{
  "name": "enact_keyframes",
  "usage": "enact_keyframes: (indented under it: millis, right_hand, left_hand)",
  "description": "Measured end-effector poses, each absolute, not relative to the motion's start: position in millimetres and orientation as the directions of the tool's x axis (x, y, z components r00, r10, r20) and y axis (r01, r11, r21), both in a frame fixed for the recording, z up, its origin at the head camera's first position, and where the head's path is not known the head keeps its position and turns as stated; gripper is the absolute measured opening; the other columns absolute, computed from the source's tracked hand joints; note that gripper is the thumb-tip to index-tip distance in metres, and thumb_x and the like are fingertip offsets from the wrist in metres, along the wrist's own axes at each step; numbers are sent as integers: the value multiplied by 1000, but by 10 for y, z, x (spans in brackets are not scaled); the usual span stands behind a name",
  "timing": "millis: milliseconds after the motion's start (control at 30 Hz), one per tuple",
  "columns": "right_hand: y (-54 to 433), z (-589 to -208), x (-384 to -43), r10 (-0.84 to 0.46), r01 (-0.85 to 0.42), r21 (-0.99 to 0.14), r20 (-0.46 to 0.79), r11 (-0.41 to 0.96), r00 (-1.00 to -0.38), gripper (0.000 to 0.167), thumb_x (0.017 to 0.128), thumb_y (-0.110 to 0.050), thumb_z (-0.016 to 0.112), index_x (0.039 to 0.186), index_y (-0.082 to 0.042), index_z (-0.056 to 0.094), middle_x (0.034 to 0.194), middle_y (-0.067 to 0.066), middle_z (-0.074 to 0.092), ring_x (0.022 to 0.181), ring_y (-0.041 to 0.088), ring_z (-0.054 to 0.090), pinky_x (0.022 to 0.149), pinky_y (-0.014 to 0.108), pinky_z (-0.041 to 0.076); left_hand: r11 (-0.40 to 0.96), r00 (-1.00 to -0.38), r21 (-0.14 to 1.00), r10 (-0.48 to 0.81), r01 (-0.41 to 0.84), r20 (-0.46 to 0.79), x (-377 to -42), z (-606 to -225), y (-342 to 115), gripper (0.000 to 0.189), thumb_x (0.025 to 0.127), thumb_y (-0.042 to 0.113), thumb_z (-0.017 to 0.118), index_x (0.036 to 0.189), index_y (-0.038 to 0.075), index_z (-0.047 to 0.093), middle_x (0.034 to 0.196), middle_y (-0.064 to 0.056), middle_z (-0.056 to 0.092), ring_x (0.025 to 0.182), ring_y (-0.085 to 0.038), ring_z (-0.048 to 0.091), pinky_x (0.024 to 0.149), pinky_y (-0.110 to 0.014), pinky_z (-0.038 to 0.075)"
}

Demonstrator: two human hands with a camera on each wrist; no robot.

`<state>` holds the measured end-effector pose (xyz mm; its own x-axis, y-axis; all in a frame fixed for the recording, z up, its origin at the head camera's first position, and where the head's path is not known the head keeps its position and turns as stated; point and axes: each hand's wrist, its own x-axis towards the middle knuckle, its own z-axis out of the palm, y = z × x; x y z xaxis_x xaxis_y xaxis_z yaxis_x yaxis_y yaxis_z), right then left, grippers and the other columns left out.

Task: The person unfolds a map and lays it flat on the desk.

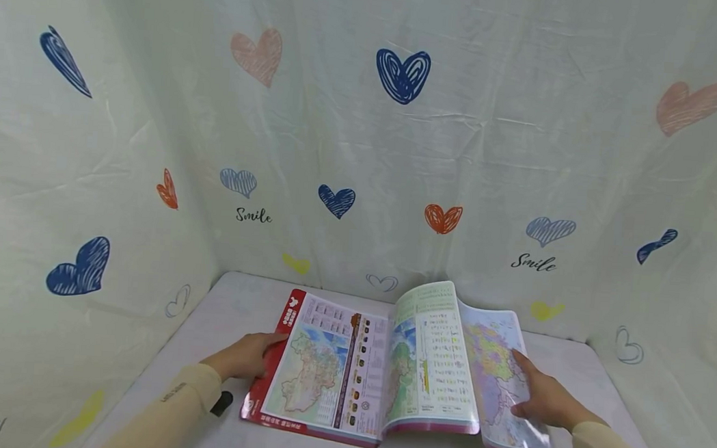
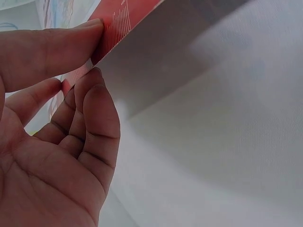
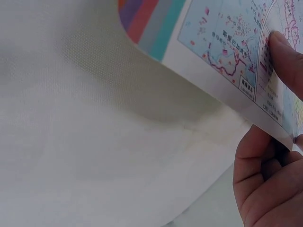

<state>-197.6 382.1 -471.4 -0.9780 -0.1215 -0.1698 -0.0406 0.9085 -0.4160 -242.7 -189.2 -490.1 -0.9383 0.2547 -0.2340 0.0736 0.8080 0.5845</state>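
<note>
A glossy map booklet (image 1: 315,375) lies spread open on the table, with a red border along its left edge and bottom. My left hand (image 1: 244,356) pinches that red edge. The left wrist view shows the thumb (image 2: 52,52) on top and curled fingers (image 2: 102,127) beneath the edge, which is raised off the table. At the other side, my right hand (image 1: 551,398) grips the right-hand leaf (image 1: 489,348), printed with a colourful map, thumb above and fingers below. Between them a middle page (image 1: 445,366) stands up in a curve, partly covering the pages beside it.
The white table (image 1: 231,298) ends at a pale curtain (image 1: 340,127) printed with hearts and "Smile", which closes in the back and both sides. Dark bands (image 1: 222,403) show at both wrists.
</note>
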Motion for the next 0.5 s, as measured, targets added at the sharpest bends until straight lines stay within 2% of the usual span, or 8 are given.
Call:
enact_keyframes:
  millis: [267,500]
  right_hand:
    - [3915,-4744,-1975,-122,-44,-395,-174,918,-977,117,65,-20,91,151,8,18,121,42,53,100,47,60,90,65,44]
    - [4000,-4776,-1965,-123,-52,-377,-168,925,-978,117,64,-21,92,149,11,19,120,44,51,100,53,59,88,65,44]
  left_hand:
    - [817,-940,574,239,59,-244,-2446,-4905,-1978,79,72,-4,81,145,5,51,124,-17,57,97,-29,53,69,-37,56]
    - [826,-941,561,222,42,-256,-2432,-4859,-2023,79,73,-5,80,145,5,50,126,-18,56,99,-30,52,69,-37,55]
